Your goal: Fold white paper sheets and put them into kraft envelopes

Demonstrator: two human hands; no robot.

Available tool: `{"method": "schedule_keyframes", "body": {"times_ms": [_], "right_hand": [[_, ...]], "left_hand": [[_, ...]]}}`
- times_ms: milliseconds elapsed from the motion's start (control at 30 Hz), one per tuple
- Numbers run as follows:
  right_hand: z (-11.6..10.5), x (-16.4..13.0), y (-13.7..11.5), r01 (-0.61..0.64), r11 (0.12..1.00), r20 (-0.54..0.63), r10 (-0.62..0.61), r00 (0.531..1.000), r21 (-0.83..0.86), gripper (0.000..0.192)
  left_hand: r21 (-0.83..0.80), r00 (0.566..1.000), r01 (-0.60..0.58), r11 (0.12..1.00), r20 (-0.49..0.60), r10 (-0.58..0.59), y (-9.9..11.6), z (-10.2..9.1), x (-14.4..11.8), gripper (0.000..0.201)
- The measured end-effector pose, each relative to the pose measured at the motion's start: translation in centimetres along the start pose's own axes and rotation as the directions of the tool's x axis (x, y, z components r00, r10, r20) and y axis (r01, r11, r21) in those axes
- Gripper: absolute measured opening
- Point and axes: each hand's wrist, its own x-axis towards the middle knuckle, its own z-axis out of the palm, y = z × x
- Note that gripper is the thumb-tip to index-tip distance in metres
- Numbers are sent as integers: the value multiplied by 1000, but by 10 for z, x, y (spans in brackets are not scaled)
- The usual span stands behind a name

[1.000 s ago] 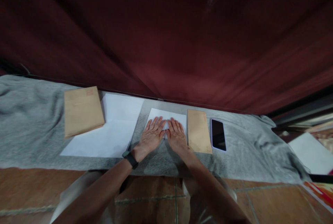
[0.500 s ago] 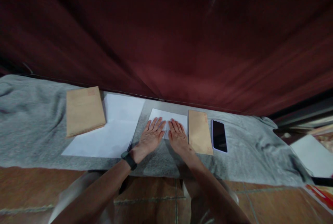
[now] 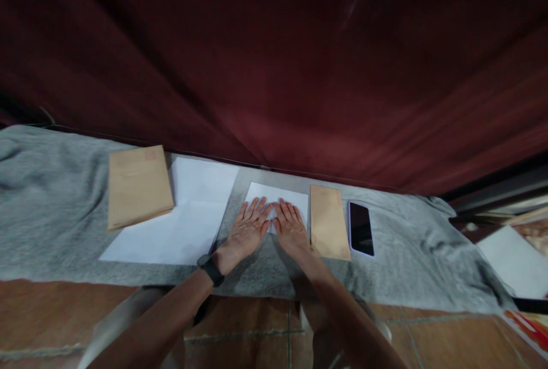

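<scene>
Head view: both hands [image 3: 268, 227] flat on folded paper [image 3: 278, 196] beside envelope [image 3: 329, 221].

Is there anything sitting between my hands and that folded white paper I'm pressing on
Nothing visible does. The left hand and right hand both lie flat, palms down, directly on the folded white paper. The brown envelope lies apart on its right.

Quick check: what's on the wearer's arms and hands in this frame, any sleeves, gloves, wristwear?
Both forearms are bare, with no sleeves in view and no gloves. The left hand has a black band, like a watch or fitness tracker, on its wrist. The right hand and its wrist carry nothing visible; rings are too small to tell.
</scene>
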Motion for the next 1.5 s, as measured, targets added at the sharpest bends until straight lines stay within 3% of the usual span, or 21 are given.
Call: {"method": "schedule_keyframes", "body": {"times_ms": [300, 567, 833, 1100, 1233, 1500], "right_hand": [[0, -6, 12, -30, 1000, -43, 30, 999, -6, 50], [-1, 6, -1, -14, 1000, 7, 14, 1000, 7, 50], [-1, -5, 15, -54, 996, -55, 50, 997, -67, 51], [4, 6, 0, -62, 997, -37, 61, 997, -36, 50], [8, 7, 1, -91, 994, -38, 89, 995, -60, 49], [13, -1, 9, -142, 985, -144, 128, 981, -94, 53]], "left_hand": [[25, 1000, 7, 1000, -4, -7, -1, 3, -2, 53], [27, 1000, 3, 1000, 4, -3, 1, 2, -1, 54], [4, 1000, 0, 1000, -13, 0, -3, 0, -3, 53], [-25, 998, -44, 999, -53, 42, 16, 2, 12, 56], [-25, 999, -10, 1000, -50, 9, 17, 3, 21, 54], [19, 992, 112, 993, -68, -111, -3, 6, 21, 58]]}}
